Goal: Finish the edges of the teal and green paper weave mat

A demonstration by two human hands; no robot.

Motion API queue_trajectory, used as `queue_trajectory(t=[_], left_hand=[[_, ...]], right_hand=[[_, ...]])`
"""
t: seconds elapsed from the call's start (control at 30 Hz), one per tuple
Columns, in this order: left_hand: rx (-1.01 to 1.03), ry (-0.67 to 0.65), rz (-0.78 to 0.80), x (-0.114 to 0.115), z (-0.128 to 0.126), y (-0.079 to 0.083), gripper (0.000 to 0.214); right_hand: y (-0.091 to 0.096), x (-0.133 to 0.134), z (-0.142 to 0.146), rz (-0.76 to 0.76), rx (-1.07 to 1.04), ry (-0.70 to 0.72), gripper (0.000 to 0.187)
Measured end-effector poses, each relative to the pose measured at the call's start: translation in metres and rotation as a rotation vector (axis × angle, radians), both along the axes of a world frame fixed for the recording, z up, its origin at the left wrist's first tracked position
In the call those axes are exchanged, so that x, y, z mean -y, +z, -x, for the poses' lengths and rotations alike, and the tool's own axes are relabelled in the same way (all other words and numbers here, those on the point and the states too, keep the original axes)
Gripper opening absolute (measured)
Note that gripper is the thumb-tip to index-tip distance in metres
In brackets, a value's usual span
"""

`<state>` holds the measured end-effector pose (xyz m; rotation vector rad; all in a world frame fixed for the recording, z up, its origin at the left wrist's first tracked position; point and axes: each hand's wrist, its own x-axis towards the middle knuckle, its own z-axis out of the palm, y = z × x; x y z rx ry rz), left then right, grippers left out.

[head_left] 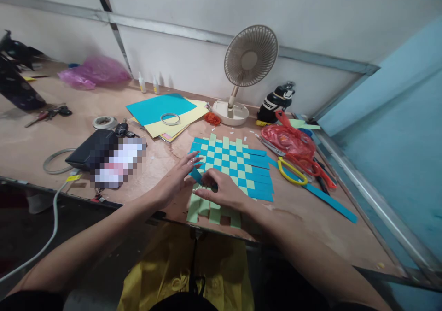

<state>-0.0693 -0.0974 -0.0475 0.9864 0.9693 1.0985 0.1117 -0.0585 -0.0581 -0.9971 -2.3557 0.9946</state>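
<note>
Woven paper mat (230, 169) of turquoise and pale green strips lies flat on the plywood table (304, 228), directly under my hands, with its loose pale green ends nearest my body. My left hand (176, 180) lies palm down at the mat's left edge, fingers spread wide and reaching over it. My right hand (221, 190) comes in from the other side, palm down, its fingers drawn narrow and seemingly pinching a short turquoise paper strip (196, 176) that runs between my hands. Beyond my right hand lie yellow-handled steel scissors (292, 171), a long, flat turquoise strip (328, 199) and a crumpled, glossy red plastic bag (288, 143). Past my left hand sit a stack of turquoise and pale yellow card (160, 110) and a round grey roll of tape (104, 122). A cream plastic desk fan (249, 56) stands ahead of my hands.
</note>
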Motion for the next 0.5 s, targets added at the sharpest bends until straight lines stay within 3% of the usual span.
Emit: queue_trajectory(t=[0.5], left_hand=[[0.036,-0.001,-0.041,0.0043,-0.0057,0.0049,0.067]], right_hand=[[-0.0016,0.0034,0.0047,-0.001,-0.004,-0.108,0.044]])
